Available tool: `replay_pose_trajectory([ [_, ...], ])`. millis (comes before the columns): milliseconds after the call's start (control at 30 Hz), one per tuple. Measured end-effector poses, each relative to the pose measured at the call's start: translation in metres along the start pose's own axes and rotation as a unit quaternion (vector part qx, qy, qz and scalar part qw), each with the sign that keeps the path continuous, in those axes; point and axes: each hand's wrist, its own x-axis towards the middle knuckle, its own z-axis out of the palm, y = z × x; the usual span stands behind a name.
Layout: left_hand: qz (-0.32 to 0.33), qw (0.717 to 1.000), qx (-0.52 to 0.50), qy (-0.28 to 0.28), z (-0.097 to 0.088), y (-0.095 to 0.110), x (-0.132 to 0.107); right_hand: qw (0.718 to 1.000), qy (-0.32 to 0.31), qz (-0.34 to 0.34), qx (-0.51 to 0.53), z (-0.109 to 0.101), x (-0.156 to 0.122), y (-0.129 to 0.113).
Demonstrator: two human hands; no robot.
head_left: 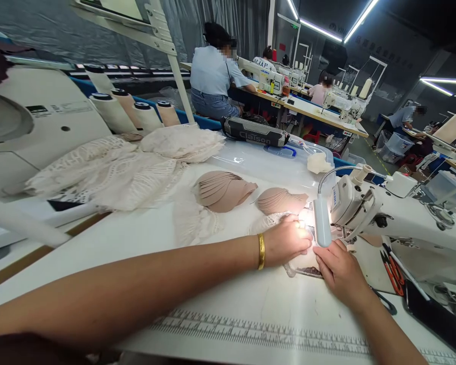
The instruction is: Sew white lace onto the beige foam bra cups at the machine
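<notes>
Your left hand (289, 241) is lying on the pale fabric (303, 261) just beside the head of the sewing machine (406, 210), its fingers bending in close together; whether it is pinching an edge or only pressing, you cannot tell from here. Your right hand (342, 271) is resting opposite, fingers loosely extended, fingertips by the fabric's right side, its hold equally unclear. The fabric is lying on the tabletop (243, 299) near the lamp (322, 223), partly hidden beneath your hands. To be working well, you should be spreading it flat with light, even pressure, steering rather than pulling, and minding your fingertips, since the lamp is blocking this view of the needle. You should also be watching that the pleated beige cup (281, 202) beyond your left hand isn't catching.
</notes>
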Motion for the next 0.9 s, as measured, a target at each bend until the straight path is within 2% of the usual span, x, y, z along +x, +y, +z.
replay_pose_trajectory([
  [300, 0.012, 0.997, -0.067, 0.038, 0.002, -0.015, 0.005, 0.999, 0.004, 0.033, -0.017, 0.005, 0.002, 0.002],
  [467, 0.011, 0.998, -0.02, 0.052, 0.0, -0.011, 0.005, 1.0, 0.001, 0.026, -0.016, 0.003, 0.001, 0.0],
  [633, 0.039, 0.997, 0.019, 0.065, 0.002, -0.006, 0.003, 0.999, -0.012, 0.018, -0.029, 0.0, -0.001, 0.0],
  [767, 0.04, 0.996, -0.029, 0.068, 0.005, -0.005, 0.001, 0.999, -0.011, 0.013, -0.039, 0.0, -0.001, 0.001],
  [900, -0.001, 0.988, -0.128, 0.084, 0.009, -0.007, 0.001, 0.999, -0.011, 0.013, -0.039, -0.001, 0.0, 0.001],
])
